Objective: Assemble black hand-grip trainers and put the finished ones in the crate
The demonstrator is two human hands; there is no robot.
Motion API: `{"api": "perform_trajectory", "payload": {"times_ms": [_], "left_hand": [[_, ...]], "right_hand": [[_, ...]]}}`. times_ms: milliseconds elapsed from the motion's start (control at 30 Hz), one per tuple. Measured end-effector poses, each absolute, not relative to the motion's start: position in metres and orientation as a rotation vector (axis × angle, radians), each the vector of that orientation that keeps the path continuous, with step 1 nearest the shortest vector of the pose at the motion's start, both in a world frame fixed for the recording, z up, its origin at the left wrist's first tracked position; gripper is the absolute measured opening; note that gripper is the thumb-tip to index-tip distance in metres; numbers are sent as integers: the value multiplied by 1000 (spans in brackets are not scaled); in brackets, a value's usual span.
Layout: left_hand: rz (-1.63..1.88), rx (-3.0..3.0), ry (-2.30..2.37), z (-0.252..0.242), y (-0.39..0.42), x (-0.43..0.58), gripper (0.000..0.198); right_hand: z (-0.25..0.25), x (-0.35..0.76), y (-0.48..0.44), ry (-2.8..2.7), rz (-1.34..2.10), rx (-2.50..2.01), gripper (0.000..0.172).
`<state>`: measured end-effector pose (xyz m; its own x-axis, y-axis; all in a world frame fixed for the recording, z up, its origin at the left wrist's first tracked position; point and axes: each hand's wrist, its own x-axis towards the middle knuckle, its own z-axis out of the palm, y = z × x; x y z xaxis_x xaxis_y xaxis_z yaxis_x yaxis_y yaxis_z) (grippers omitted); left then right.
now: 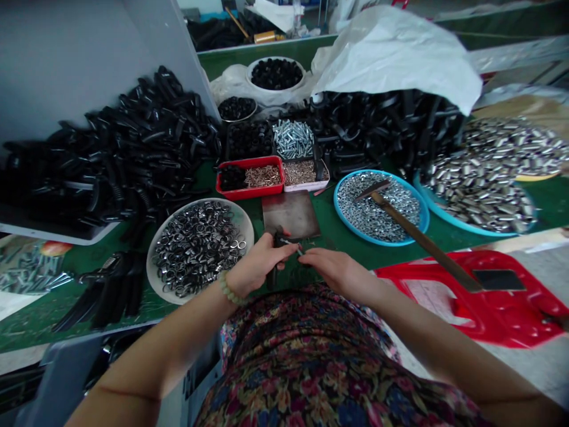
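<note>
My left hand (pixel 263 259), with a beaded bracelet at the wrist, is closed around a black plastic part (pixel 272 277) just above the bench edge. Close beside it, the fingertips of my right hand (pixel 333 267) pinch a small silvery pin or screw (pixel 299 251) against that part. Its exact kind is too small to make out. A flat metal plate (pixel 291 214) lies just beyond my hands. To the left stands a white bowl (pixel 156 255) of metal rings, and to the right a blue tray (pixel 340 207) of small metal pieces with a hammer (pixel 411 228) resting across it.
Black plastic parts (pixel 146 130) fill a tilted grey bin at left. Behind the plate sit a red tray (pixel 249 191) and a box of silvery screws (pixel 293 139). Shiny metal pieces (pixel 489 172) are heaped at right. A red plastic stool (pixel 502 314) stands below the bench edge.
</note>
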<state>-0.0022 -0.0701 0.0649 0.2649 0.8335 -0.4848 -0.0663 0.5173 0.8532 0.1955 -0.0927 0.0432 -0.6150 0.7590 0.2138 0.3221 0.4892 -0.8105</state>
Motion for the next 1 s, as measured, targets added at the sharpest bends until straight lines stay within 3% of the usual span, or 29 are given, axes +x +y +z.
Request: {"api": "perform_trajectory", "payload": {"times_ms": [100, 300, 500, 633, 1000], "left_hand": [[598, 1035, 1174, 63, -75, -9, 44], [689, 1095, 943, 62, -89, -8, 53], [926, 1005, 919, 54, -87, -2, 53], [972, 941, 830, 53, -87, -2, 56], [1094, 913, 930, 45, -93, 4, 46]], "right_hand": [[47, 204, -90, -2235, 1156, -816, 27], [47, 195, -91, -1450, 1836, -726, 24], [47, 182, -95, -1397, 1599, -802, 19], [53, 178, -98, -1456, 1478, -928, 26], [51, 172, -101, -1188, 1778, -811, 37]]}}
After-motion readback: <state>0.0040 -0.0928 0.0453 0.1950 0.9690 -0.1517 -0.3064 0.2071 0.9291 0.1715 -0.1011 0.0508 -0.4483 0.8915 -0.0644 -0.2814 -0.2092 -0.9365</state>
